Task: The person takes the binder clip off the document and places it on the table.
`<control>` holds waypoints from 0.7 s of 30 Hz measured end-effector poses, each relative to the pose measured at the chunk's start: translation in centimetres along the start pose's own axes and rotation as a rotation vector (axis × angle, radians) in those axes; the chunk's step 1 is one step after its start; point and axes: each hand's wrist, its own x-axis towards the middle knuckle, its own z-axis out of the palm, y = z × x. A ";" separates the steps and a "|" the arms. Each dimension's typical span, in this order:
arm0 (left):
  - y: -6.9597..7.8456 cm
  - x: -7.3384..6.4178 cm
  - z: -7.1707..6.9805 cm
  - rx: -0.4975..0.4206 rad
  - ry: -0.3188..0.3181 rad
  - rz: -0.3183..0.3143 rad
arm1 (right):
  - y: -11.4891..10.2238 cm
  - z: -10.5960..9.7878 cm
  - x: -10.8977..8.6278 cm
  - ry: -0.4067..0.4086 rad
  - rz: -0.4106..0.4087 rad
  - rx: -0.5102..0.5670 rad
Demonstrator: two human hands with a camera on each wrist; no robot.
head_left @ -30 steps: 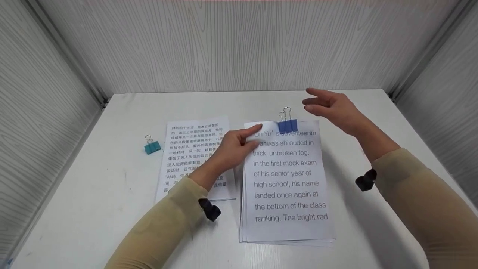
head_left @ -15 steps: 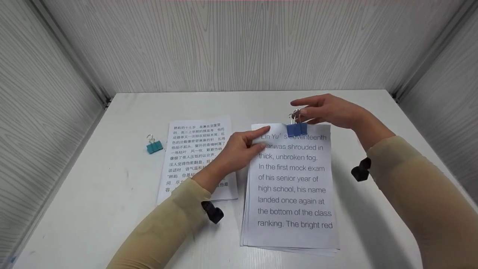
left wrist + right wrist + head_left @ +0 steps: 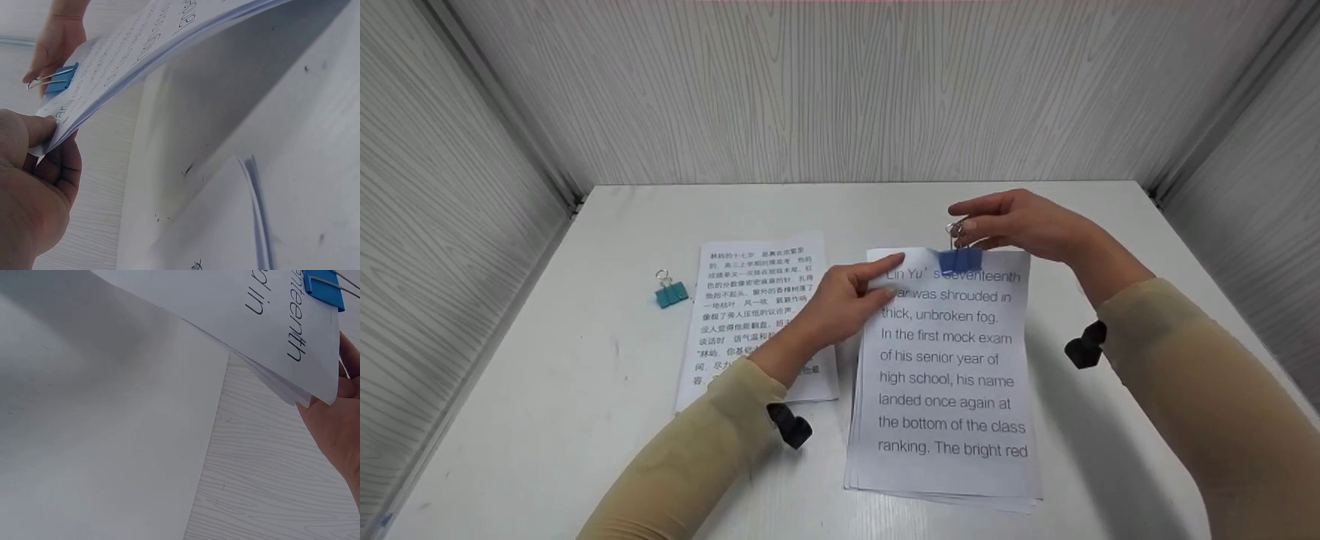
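A stack of printed English pages [image 3: 945,390] leans tilted in front of me, its upper end raised off the table. My left hand [image 3: 840,304] pinches the upper left corner, thumb on the front and curled fingers behind, as the left wrist view shows. A blue binder clip [image 3: 961,261] bites the top edge, its wire handles sticking up. My right hand [image 3: 1027,225] holds the clip by those handles with thumb and fingers, the index finger stretched out above. In the right wrist view, part of the right hand [image 3: 337,422] is hidden behind the pages.
Left of the stack, a second pile of pages with Chinese print [image 3: 757,300] lies flat, partly under my left forearm. A teal binder clip [image 3: 671,295] lies beyond its left edge. Wood-grain panels [image 3: 840,90] wall the white table [image 3: 547,360] at the back and sides.
My right hand has come in from the right and down onto the clip's handles. The clipped stack and my left hand have shifted slightly to the right in the head view.
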 end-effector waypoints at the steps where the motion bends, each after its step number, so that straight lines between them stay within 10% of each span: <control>1: 0.0 0.0 0.0 0.000 -0.001 0.001 | 0.0 0.1 0.0 -0.001 0.006 0.002; 21: -0.6 -0.2 -0.2 -0.040 0.020 -0.001 | -0.5 1.1 -0.2 0.132 -0.003 -0.026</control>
